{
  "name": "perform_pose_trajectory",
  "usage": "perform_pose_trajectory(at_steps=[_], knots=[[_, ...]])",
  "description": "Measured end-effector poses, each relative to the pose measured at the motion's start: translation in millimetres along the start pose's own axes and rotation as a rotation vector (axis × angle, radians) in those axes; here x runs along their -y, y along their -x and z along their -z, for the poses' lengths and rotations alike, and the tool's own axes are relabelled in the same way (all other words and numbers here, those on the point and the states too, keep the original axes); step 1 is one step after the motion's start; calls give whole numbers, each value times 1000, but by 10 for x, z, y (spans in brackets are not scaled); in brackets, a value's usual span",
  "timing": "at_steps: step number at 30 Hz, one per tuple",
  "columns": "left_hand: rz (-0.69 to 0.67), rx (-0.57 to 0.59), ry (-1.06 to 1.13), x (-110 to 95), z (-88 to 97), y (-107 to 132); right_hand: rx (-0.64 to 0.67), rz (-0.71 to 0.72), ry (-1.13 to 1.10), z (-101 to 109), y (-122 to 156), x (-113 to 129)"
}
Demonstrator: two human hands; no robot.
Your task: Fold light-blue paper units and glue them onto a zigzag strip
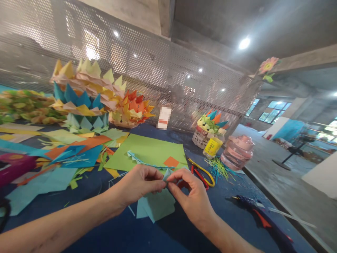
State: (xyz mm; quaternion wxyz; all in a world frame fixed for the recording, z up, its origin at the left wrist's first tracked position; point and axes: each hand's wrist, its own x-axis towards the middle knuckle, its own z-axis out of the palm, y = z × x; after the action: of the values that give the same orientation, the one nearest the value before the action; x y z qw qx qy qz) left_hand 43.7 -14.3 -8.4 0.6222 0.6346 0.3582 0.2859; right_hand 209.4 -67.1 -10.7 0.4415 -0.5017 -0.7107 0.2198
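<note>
Between my two hands is a small folded piece of light blue paper point(167, 173), pointed at the top. My left hand point(143, 182) pinches its left side, and my right hand point(184, 188) pinches it from the right. Light blue paper squares point(155, 205) lie on the table under my hands. Just beyond, a blue paper strip with folded points point(147, 163) curves over a green paper sheet point(158, 146). An orange paper square point(171, 162) rests on that sheet. Scissors with yellow and red handles point(204, 172) lie beside my right hand.
A glue gun point(263, 214) lies at the right near the table edge. Behind it stand a pink bottle point(237, 153), a yellow-labelled bottle point(213, 146) and paper shreds point(222, 168). Folded paper crowns point(86, 98) are stacked at the back left, above coloured paper scraps point(39, 188).
</note>
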Motion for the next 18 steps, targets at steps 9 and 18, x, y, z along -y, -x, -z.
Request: perform_pose_trajectory(at_steps=[9,18], knots=[[-2,68,131,33,14,26,15,-72,-90,-9,-13,2],[114,128,393,16,31,59,19,-22,-66,10,-5,37]])
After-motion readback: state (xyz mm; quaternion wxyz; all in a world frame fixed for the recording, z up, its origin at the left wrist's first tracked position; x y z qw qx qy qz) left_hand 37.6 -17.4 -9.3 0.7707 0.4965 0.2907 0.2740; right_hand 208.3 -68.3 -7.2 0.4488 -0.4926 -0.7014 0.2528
